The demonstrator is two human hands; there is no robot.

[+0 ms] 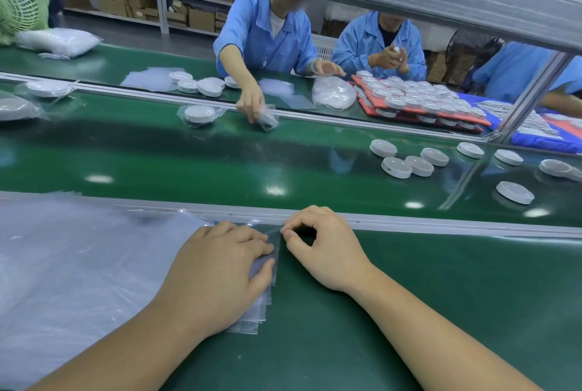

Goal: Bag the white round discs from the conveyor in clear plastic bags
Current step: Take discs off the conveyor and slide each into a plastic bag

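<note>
Clear plastic was the whole difficulty at this step. The stack of bags (263, 302) lay on the green counter (409, 312) right in front of me, its thin sheets fanned a little at the six o'clock corner. My left hand (217, 267) lay flat on the stack, fingers straight and pressing down, holding nothing. My right hand (324, 245), just at three o'clock of the left, had its grip almost closed. Thumb and forefinger pinched the twelve o'clock corner of the top bag (277, 244), and the other fingers curled loosely. I could not tell whether that pinch had caught one sheet or two.

The white discs (396, 167) sat loose on the conveyor belt (189, 164), clustered at about one to two o'clock from my hands. They were beyond the metal rail (441, 223) and well apart from the bags.

I judged the step in hand to be freeing a single bag. Doing it well meant keeping the left palm's weight on the stack so the rest would not slide. The right should rub thumb against finger to split the film, then peel slowly toward three o'clock. The bag's mouth should be open before I reached for the nearest disc.
</note>
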